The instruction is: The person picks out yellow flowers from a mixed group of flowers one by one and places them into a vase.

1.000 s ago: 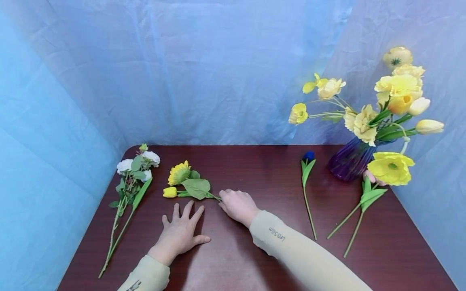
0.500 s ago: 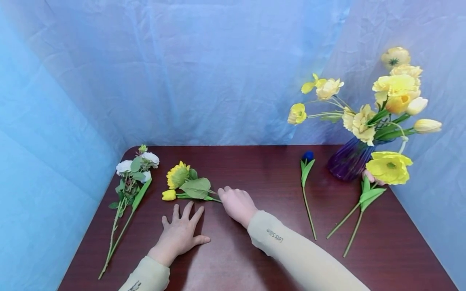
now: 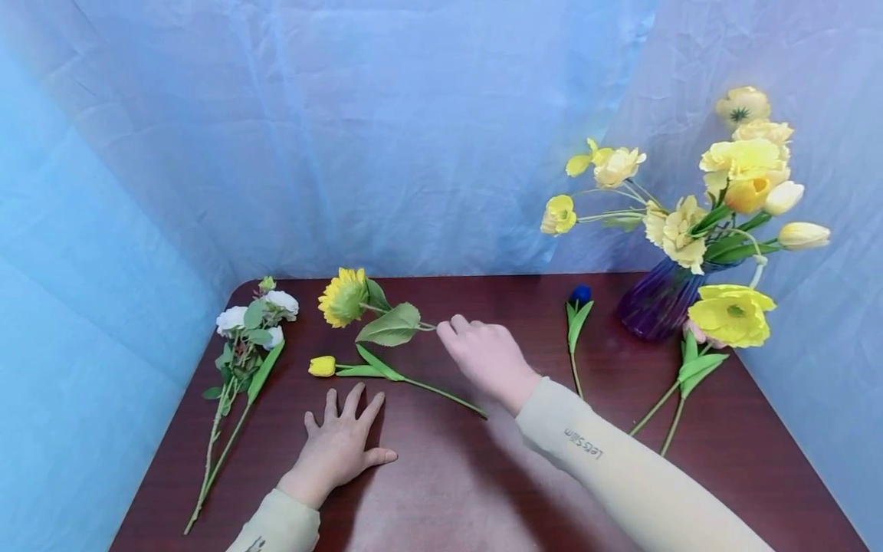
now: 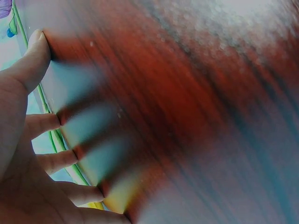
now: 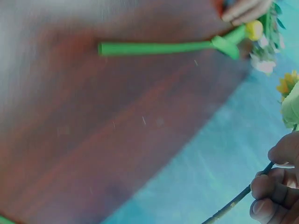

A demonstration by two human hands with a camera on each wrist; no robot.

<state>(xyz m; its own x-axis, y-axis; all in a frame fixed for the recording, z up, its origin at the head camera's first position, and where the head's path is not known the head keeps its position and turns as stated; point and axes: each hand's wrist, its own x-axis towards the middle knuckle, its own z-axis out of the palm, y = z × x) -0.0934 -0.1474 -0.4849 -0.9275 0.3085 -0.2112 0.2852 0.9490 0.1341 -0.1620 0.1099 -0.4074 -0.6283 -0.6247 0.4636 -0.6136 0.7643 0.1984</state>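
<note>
My right hand (image 3: 486,356) pinches the stem of a sunflower (image 3: 343,297), its yellow head pointing left and a broad green leaf just beyond my fingers. In the right wrist view the sunflower's stem (image 5: 240,196) runs down past thumb and curled fingers. My left hand (image 3: 343,445) rests on the table with fingers spread, and the left wrist view shows its fingertips against the wood. Between the two hands a yellow tulip (image 3: 322,366) lies on the table, its green stem slanting toward the right, just beyond the left fingertips.
A purple glass vase (image 3: 655,303) of yellow and cream flowers stands at the back right. Near it lie a blue tulip (image 3: 580,295) and pink flowers (image 3: 695,331) on green stems. White roses (image 3: 232,318) lie along the left side of the table (image 3: 414,506).
My right hand has lifted the sunflower up and to the right, away from the yellow tulip, whose stem now shows in full. The left hand has stayed in place.
</note>
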